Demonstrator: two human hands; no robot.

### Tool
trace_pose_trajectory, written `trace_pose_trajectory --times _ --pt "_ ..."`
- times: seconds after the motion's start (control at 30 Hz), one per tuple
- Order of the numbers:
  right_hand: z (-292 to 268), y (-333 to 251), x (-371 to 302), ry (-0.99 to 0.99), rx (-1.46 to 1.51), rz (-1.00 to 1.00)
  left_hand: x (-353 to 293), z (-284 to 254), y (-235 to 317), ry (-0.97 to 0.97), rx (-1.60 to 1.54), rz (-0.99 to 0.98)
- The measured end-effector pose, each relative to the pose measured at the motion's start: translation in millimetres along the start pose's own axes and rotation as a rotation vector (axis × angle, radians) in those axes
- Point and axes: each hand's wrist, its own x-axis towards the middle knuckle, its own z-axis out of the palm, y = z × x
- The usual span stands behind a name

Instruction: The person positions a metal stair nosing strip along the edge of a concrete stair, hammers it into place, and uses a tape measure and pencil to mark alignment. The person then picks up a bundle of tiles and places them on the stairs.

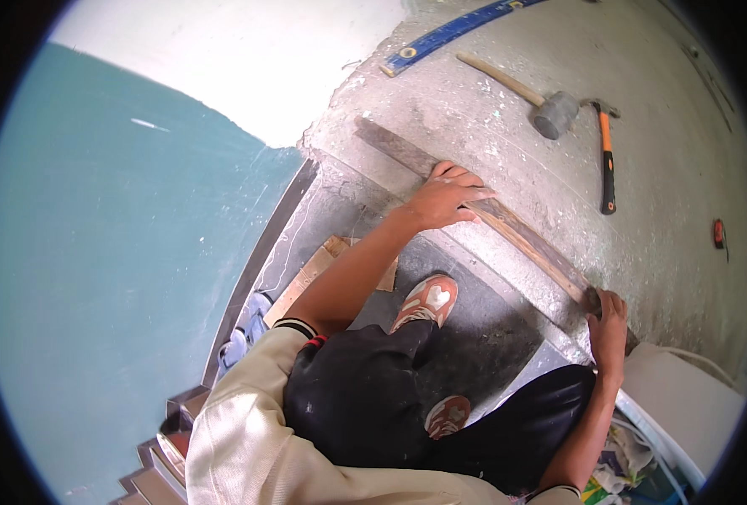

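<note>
A long, narrow wooden board, brown and worn, lies slantwise along the edge of a rough concrete step. Around its upper middle part my left hand is closed, fingers over the far side and thumb on the near side. Further down, close to the board's lower right end, my right hand grips it with bent fingers. Beyond the board, a rubber mallet with a wooden handle rests on the concrete. Beside it lies a claw hammer with an orange and black handle.
A blue spirit level lies at the top, and a red and black tape measure at the far right. A teal and white wall bounds the left. Cardboard lies by my left arm; a pale container stands lower right.
</note>
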Motion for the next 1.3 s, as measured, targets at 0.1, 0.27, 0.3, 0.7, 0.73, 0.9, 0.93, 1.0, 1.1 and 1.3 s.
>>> trace_pose_trajectory --times 0.1,0.27,0.3,0.7,0.73,0.9,0.93,1.0,1.1,1.3 --pt "-2 -8 5 -0.022 -0.008 0.009 -6 3 -1 0.002 -0.017 -0.032" --pt "-2 3 4 -0.013 0.0 -0.011 3 4 6 0.017 0.024 0.001" --pt "-5 4 6 -0.013 0.003 -0.016 1 3 4 0.019 0.03 -0.008" --pt "-8 8 9 -0.027 -0.016 0.035 3 -11 18 0.049 0.013 0.017" --pt "-9 7 12 -0.031 -0.022 0.023 6 -11 17 0.063 0.009 0.027" --pt "-25 -23 33 -0.014 0.022 0.029 4 -12 15 0.134 -0.027 0.038" --pt "-27 -30 41 0.087 0.114 0.024 6 -12 17 0.144 -0.03 0.041" --pt "-40 -32 73 0.093 0.217 0.01 10 -12 19 0.162 -0.039 0.048" --pt "-63 -30 146 0.122 0.237 0.071 11 -12 17 0.18 -0.028 0.05" --pt "-17 8 265 0.085 0.062 0.248 19 -9 18 0.169 -0.003 0.066"
